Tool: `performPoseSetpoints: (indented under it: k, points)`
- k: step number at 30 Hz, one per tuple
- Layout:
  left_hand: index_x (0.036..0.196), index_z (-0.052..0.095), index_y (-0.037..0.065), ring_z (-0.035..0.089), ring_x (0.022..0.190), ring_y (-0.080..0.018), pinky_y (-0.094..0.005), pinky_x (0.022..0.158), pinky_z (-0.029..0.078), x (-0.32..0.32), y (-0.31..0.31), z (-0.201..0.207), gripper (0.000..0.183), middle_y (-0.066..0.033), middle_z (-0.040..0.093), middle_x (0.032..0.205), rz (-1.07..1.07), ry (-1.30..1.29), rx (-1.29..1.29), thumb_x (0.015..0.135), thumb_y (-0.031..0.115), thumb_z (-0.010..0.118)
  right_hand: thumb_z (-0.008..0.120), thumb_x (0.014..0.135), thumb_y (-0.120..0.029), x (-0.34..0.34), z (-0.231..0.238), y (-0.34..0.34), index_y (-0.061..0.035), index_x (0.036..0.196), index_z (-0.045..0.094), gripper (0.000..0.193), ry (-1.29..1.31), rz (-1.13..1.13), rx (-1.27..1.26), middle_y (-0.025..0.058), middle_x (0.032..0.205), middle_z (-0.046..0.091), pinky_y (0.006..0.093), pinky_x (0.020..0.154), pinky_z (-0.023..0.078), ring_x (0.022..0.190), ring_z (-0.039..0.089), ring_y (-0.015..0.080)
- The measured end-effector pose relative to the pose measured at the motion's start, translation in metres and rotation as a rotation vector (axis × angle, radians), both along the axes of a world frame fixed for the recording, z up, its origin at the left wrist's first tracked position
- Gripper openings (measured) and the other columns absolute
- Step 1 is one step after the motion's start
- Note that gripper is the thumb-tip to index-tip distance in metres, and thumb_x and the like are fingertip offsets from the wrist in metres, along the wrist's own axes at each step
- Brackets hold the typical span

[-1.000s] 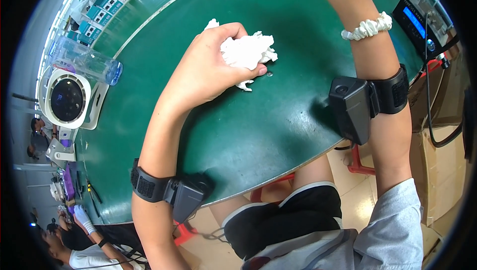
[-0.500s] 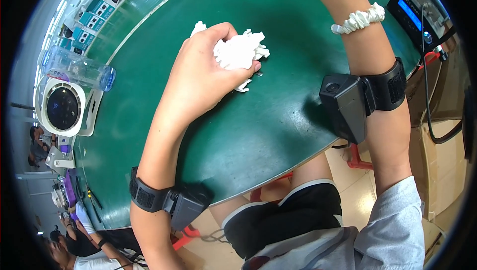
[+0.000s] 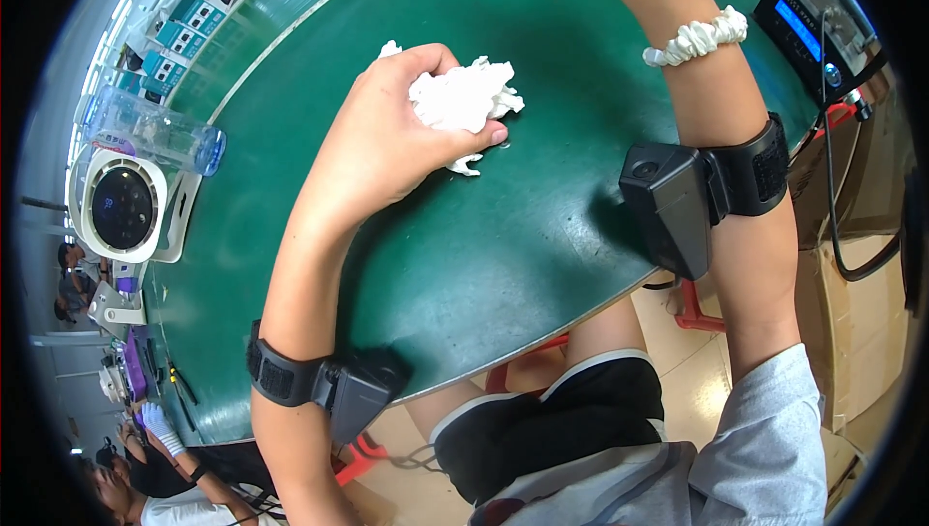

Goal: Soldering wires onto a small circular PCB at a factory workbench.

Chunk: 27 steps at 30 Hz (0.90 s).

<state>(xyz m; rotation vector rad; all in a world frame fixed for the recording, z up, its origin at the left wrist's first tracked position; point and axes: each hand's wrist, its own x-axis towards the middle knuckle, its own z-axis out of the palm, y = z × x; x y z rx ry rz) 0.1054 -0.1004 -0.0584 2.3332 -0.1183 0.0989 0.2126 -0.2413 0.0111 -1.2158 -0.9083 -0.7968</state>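
My left hand (image 3: 392,129) is closed around a crumpled wad of white tissue (image 3: 463,97) on the green tabletop (image 3: 542,207). Tissue bulges out between thumb and fingers, a scrap of it hangs below the thumb, and another tip pokes out past the knuckles. The fingers on the far side are mostly covered by the hand and the tissue. Of my right arm only the forearm and wrist show, reaching across the table with a white scrunchie (image 3: 699,37) around the wrist. My right hand lies beyond the top edge of the picture.
A clear plastic bottle (image 3: 160,134) lies at the left behind a white device with a round black display (image 3: 123,209). Pliers (image 3: 180,386) rest near a co-worker's gloved hand (image 3: 160,426). Far right stand a black box with a blue screen (image 3: 798,28) and cardboard boxes (image 3: 856,332).
My left hand and the tissue have shifted very slightly to the left. The co-worker's gloved hand has moved a little. My right arm is nearly still.
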Motion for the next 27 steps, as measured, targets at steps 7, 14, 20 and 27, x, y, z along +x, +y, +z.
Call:
performPoseSetpoints:
  k: [7, 14, 20, 27]
  points:
    - [0.076, 0.055, -0.001, 0.054, 0.061, -0.0108, -0.0263, 0.058, 0.044, 0.002, -0.002, 0.002, 0.033, -0.0061, 0.058, 0.067, 0.023, 0.063, -0.027, 0.066, 0.02, 0.078, 0.055, 0.066, 0.004, -0.051, -0.023, -0.023, -0.0019, 0.066, 0.049, 0.009, 0.604, 0.031, -0.201, 0.0064, 0.057, 0.05, 0.0251, 0.048, 0.035, 0.052, 0.046, 0.015]
    - [0.077, 0.053, 0.004, 0.05, 0.063, -0.0026, -0.0192, 0.054, 0.039, -0.002, -0.001, 0.007, 0.029, 0.0023, 0.055, 0.07, 0.039, 0.123, 0.007, 0.069, 0.015, 0.078, 0.055, 0.064, 0.007, -0.114, -0.067, -0.084, 0.0013, 0.083, 0.054, 0.02, 0.822, -0.239, -0.441, 0.0128, 0.075, 0.057, 0.029, 0.062, 0.042, 0.07, 0.054, 0.0238]
    - [0.074, 0.054, 0.0, 0.055, 0.061, -0.0112, -0.0259, 0.057, 0.044, 0.002, -0.007, 0.006, 0.03, -0.0067, 0.059, 0.067, 0.024, 0.076, -0.023, 0.064, 0.017, 0.077, 0.054, 0.062, 0.009, -0.114, -0.095, -0.115, 0.0035, 0.095, 0.057, 0.034, 0.973, -0.461, -0.613, 0.0173, 0.088, 0.062, 0.0317, 0.073, 0.047, 0.083, 0.061, 0.0301]
    - [0.078, 0.053, 0.005, 0.051, 0.064, -0.0029, -0.0189, 0.055, 0.04, 0.001, -0.001, 0.001, 0.027, 0.0029, 0.055, 0.072, 0.013, 0.061, 0.048, 0.07, 0.015, 0.077, 0.054, 0.063, 0.008, -0.112, -0.096, -0.111, 0.0029, 0.095, 0.058, 0.033, 0.905, -0.424, -0.627, 0.0171, 0.089, 0.062, 0.0323, 0.073, 0.047, 0.084, 0.061, 0.0298]
